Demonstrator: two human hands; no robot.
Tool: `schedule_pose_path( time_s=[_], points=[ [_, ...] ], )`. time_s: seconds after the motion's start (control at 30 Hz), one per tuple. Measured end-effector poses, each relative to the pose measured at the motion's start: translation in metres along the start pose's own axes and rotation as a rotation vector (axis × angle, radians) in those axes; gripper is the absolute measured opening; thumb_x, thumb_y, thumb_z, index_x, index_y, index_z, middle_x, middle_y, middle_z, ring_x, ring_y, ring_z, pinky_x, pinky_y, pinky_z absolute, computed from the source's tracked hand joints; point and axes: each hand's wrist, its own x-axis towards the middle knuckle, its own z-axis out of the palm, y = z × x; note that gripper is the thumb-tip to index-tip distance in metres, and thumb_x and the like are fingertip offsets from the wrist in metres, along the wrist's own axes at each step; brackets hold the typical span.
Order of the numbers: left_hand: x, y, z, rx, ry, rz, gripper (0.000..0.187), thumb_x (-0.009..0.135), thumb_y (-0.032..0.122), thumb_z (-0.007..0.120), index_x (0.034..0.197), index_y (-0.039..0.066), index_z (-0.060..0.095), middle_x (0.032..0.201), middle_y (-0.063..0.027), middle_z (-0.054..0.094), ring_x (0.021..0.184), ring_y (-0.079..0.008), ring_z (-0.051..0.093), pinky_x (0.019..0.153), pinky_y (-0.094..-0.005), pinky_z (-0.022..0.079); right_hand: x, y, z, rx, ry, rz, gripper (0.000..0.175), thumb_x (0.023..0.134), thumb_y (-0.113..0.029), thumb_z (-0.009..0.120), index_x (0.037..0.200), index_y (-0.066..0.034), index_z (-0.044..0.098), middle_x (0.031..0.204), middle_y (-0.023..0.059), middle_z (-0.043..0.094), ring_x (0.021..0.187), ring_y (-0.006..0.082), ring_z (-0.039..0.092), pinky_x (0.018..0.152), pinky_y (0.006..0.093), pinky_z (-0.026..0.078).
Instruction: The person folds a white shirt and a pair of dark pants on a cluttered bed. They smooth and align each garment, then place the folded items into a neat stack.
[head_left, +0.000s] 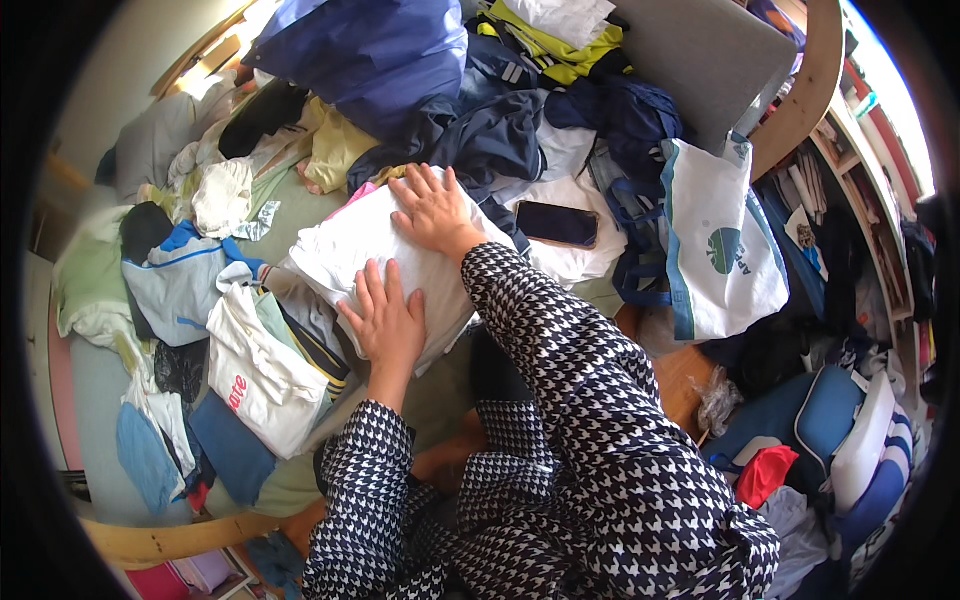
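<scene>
A folded white garment (341, 244) lies in front of me on the bed, with pink and mustard fabric peeking out along its far edge. My left hand (386, 315) rests flat on its near part, fingers spread. Farther up, my right hand (433, 211) lies palm down near the far edge, fingers also apart. Neither hand grips anything. Right of the garment, a phone (557, 224) with a dark screen sits on a white cloth (592, 259). Dark navy clothing (491, 139) is heaped just beyond my right hand.
Folded clothes, including a white garment with red lettering (262, 375), and a grey-blue garment (176, 281) lie left. A large blue bag (367, 60) stands at the back. On the right are a white tote bag (727, 247), a wooden bed rail (799, 112) and a blue bag (795, 427).
</scene>
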Motion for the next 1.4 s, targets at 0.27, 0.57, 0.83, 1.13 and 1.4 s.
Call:
schedule_pose_path(
  time_s=[0.27,0.57,0.83,1.13,1.4],
  points=[
    [0.003,-0.003,-0.005,0.008,-0.081,0.015,0.063,0.099,0.045,0.047,0.153,0.015,0.034,0.161,-0.0155,0.025,0.15,-0.0338,0.018,0.114,-0.0687,0.013,0.012,-0.003,-0.01,0.006,-0.033,0.22,0.064,0.099,-0.049,0.039,0.153,-0.0146,0.035,0.158,0.0154,0.032,0.147,0.0331,0.027,0.118,0.0578,0.015],
    [0.008,-0.009,-0.003,0.084,-0.14,0.025,0.063,0.101,0.047,0.041,0.156,0.018,0.029,0.162,-0.0135,0.022,0.15,-0.0324,0.017,0.114,-0.0681,0.017,-0.104,0.042,-0.055,0.092,-0.148,0.072,0.068,0.091,-0.049,0.056,0.149,-0.0151,0.043,0.155,0.0143,0.039,0.147,0.0326,0.03,0.113,0.0657,0.02],
    [0.01,-0.007,-0.008,0.086,-0.183,0.011,0.063,0.103,0.049,0.037,0.156,0.018,0.026,0.163,-0.0119,0.019,0.151,-0.0313,0.015,0.114,-0.0675,0.016,-0.167,0.153,-0.105,-0.244,-0.498,0.146,0.116,0.063,-0.048,0.083,0.158,-0.0246,0.022,0.157,0.0243,0.026,0.145,0.0447,0.023,0.116,0.0592,0.022],
    [0.013,-0.007,-0.006,0.105,-0.202,-0.008,0.063,0.103,0.049,0.036,0.157,0.018,0.024,0.164,-0.0114,0.017,0.151,-0.0308,0.014,0.114,-0.0673,0.016,-0.145,0.173,-0.076,-0.156,-0.278,0.234,0.063,0.076,-0.037,0.068,0.136,-0.0185,0.056,0.128,0.0171,0.051,0.123,0.0388,0.047,0.099,0.0517,0.041],
    [0.015,-0.007,-0.005,0.107,-0.171,-0.005,0.063,0.103,0.05,0.037,0.156,0.018,0.027,0.163,-0.012,0.02,0.15,-0.0316,0.017,0.113,-0.0677,0.019,-0.148,0.168,-0.092,-0.241,-0.532,0.1,0.094,0.073,-0.051,0.07,0.153,-0.0204,0.035,0.127,0.0243,0.05,0.122,0.0397,0.05,0.097,0.05,0.044]
  ],
)
